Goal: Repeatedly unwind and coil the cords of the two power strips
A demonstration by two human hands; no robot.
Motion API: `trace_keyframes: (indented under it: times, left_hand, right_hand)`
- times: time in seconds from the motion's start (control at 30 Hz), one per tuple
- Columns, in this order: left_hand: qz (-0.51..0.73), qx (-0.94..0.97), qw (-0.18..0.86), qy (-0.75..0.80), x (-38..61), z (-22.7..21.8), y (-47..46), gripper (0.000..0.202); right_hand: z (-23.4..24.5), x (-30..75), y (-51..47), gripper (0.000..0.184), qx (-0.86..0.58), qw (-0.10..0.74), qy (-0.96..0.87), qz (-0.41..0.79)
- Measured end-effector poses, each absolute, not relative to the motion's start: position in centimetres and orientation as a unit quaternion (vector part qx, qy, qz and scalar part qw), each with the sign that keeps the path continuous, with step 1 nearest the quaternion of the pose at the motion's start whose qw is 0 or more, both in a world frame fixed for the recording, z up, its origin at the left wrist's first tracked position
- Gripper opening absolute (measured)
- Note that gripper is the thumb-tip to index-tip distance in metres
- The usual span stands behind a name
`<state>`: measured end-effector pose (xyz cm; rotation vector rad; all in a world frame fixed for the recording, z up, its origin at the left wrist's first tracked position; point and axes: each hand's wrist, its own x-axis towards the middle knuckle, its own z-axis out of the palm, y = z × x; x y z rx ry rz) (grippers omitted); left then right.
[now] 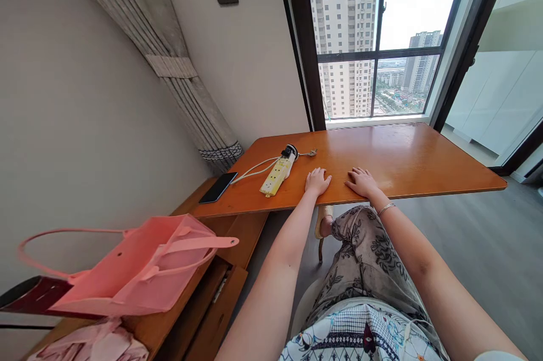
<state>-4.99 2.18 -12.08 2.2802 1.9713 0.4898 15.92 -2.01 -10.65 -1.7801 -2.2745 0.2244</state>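
Note:
My left hand lies flat near the front edge of the orange-brown wooden table, fingers stretched out and holding nothing. To its right, my right hand rests palm down on the same tabletop, its fingers spread and free of any object. A yellowed power strip lies just left of my left hand, with a black plug-like piece at its far end. Its pale cable runs left to a dark smartphone, and a plug sits beyond the strip.
A pink tote bag stands on a lower wooden cabinet at the left, above a partly open drawer. Pink cloth lies in front of it. A gathered curtain hangs beside the wall, and a window faces me.

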Motion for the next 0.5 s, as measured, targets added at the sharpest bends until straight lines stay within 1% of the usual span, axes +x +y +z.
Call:
trace_keyframes:
  times: [0.5]
  left_hand:
    - [0.171, 0.746, 0.039, 0.642, -5.01, -12.06, 2.07, 0.044]
  right_hand:
    - [-10.75, 15.92, -1.98, 0.058, -0.609, 0.124, -0.780, 0.076]
